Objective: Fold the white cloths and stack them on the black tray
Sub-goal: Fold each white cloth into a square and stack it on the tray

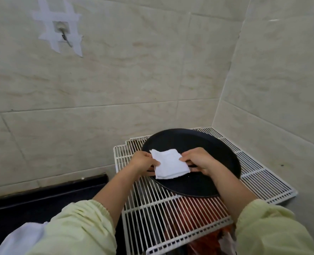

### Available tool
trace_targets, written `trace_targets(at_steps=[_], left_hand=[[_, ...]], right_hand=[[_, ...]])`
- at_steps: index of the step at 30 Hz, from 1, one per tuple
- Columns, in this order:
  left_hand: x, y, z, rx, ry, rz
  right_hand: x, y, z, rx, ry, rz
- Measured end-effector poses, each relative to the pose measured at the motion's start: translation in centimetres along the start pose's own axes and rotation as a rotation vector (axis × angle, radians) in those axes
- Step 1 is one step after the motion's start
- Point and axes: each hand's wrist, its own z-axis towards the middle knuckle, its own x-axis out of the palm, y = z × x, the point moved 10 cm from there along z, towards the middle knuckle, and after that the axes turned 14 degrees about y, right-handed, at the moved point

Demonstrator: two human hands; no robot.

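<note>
We see, right of centre in the lower frame, our left hand (143, 161) and right hand (198, 161) pinching opposite edges of a small folded white cloth (169, 164), held over the near-left part of a round black tray (198, 144) on a white wire rack (253, 172).

Folded white cloth (169, 165) between both hands' pinching fingers, above black tray (204, 144)

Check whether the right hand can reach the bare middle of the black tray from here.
Probably yes. The right hand, pinching the folded cloth with the left hand, hovers above the black tray; nothing shows between it and the middle.
</note>
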Motion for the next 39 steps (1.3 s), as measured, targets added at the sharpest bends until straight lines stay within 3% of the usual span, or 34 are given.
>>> trace_targets(at_steps=[13,19,23,30,39], left_hand=[[-1.2,-0.4,1.4,-0.006,-0.157,0.342],[-3.7,-1.7,-0.9,0.135,-0.213,0.312],[-8.7,-1.6,-4.2,0.263,-0.344,0.317],[-19.4,2.1,-12.8,0.292,-0.524,0.408],[-30.8,14.3,-22.1,0.128,-0.527,0.658]], right_hand=[[-0.6,0.5,-0.5,-0.01,-0.058,-0.305],[0.9,5.0,-2.0,-0.227,-0.199,-0.472],[7.7,8.4,-3.1,-0.365,-0.068,-0.471],[23.9,11.9,-4.2,-0.458,0.04,-0.674],[42.8,4.3,-3.0,-0.304,0.196,-0.716]])
